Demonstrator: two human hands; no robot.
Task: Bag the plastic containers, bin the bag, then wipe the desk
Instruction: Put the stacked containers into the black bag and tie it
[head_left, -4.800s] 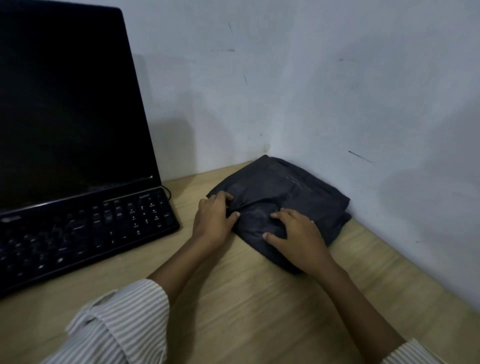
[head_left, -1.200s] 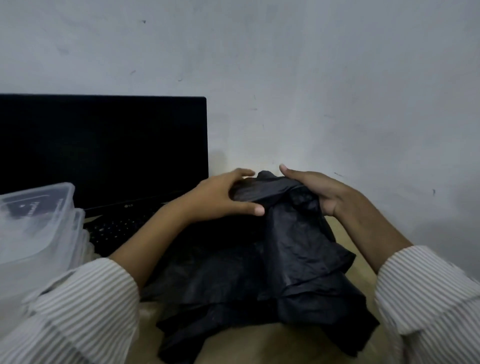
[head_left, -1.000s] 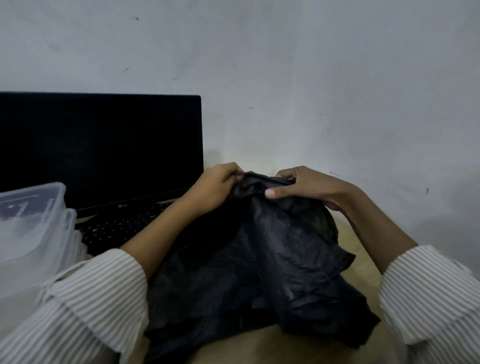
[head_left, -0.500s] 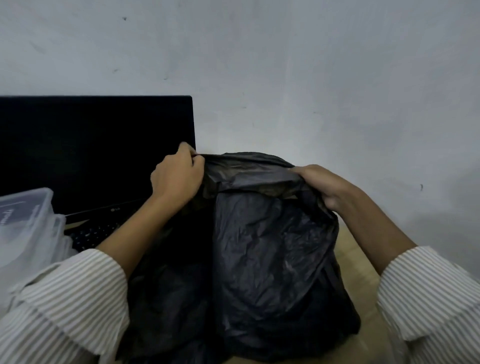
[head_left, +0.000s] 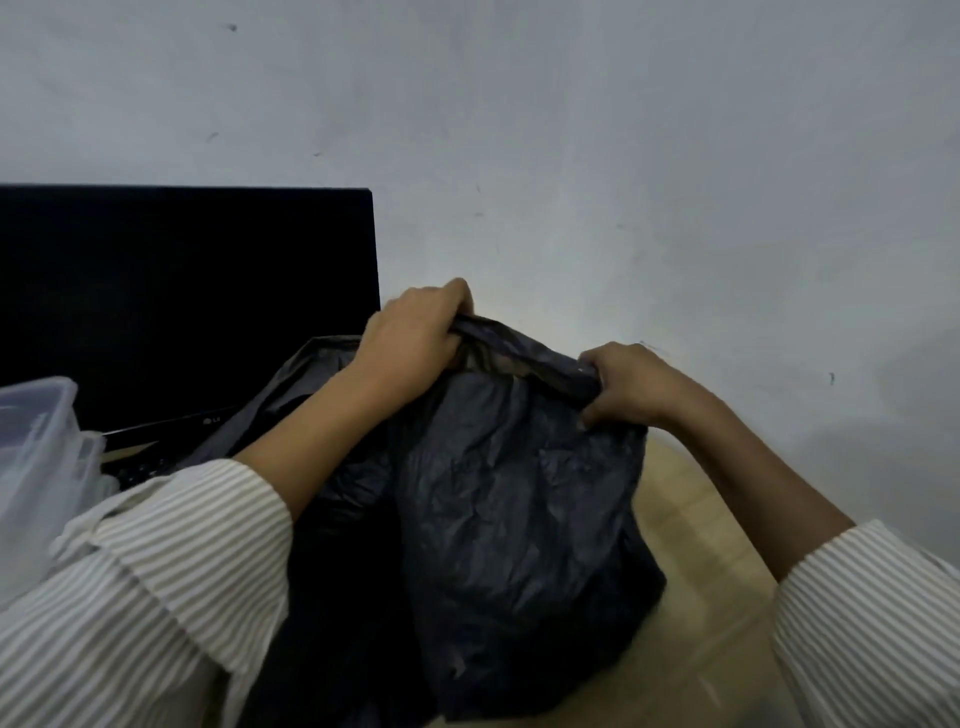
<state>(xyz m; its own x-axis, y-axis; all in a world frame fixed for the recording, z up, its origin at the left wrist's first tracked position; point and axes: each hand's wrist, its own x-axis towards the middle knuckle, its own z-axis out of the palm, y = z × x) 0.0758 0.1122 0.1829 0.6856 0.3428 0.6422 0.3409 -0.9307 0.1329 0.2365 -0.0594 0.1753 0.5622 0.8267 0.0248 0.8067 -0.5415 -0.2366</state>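
Observation:
A crumpled black plastic bag hangs in front of me over the wooden desk. My left hand grips the bag's top rim on the left. My right hand grips the rim on the right, and the rim stretches taut between both hands. The bag's lower part droops down to the desk. Clear plastic containers are stacked at the far left, partly behind my striped left sleeve.
A black monitor stands at the left in front of the grey wall, with a dark keyboard below it. The wall corner closes in the desk at the back and right.
Both hands lifted the folded bag from the desk corner, shook it loose and now pull its rim apart. My left hand has moved right and my right hand lower since half a second ago.

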